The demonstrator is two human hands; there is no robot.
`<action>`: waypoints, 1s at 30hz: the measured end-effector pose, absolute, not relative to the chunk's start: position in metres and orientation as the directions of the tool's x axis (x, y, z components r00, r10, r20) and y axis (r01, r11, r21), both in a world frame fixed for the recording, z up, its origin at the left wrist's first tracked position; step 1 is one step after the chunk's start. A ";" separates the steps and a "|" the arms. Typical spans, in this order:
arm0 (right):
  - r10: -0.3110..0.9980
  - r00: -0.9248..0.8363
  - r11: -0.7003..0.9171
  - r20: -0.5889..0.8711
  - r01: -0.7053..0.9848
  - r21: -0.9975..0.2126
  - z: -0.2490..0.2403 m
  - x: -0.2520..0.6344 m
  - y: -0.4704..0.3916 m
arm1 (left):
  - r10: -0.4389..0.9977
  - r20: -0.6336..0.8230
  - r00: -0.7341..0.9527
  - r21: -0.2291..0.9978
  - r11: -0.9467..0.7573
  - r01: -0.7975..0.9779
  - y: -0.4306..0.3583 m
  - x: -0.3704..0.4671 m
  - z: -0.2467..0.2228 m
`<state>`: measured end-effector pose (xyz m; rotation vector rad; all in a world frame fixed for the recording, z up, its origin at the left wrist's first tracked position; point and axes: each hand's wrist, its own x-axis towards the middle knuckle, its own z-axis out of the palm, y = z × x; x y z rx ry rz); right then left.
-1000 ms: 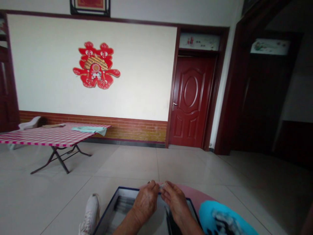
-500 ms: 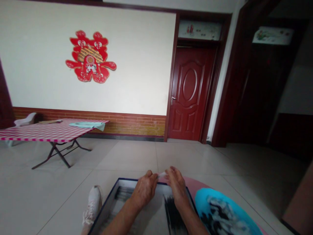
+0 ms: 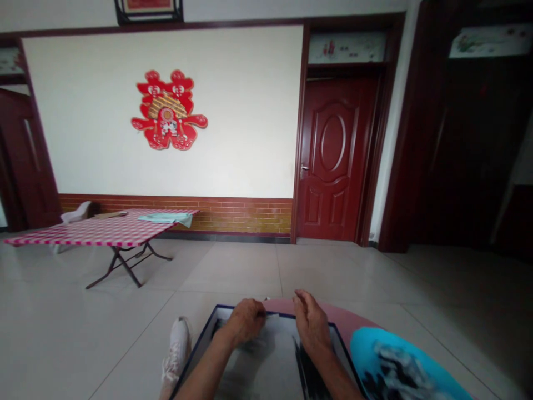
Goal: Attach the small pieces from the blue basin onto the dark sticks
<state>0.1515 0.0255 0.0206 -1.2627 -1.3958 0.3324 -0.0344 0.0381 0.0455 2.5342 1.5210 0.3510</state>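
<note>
My left hand (image 3: 246,319) is closed over the far side of a shallow tray (image 3: 225,307) with white walls and a dark blue rim. A thin whitish piece (image 3: 272,316) juts from its fingertips; what it is I cannot make out. My right hand (image 3: 311,322) hovers over the tray's far right, fingers stretched and holding nothing visible. Below my right wrist, a bundle of thin black strands or sticks (image 3: 307,369) lies in the tray. Dark items at the tray's left are mostly covered by my left hand and arm.
Right of the tray, a bright blue basin (image 3: 362,339) holds crumpled black-and-white material. Both rest by a pink round surface (image 3: 345,318). A white shoe (image 3: 179,344) is at the left. Farther off stands a folding table (image 3: 104,230) with a checked cover.
My hands have moved apart; the right one has let go of the whitish piece that was between them. The left hand keeps it, now lower over the tray. The view has shifted left.
</note>
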 end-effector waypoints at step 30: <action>0.825 0.052 0.468 0.562 0.495 -0.732 0.018 0.145 0.021 | 0.944 0.144 0.296 0.002 -0.299 0.954 0.035 -0.046 0.041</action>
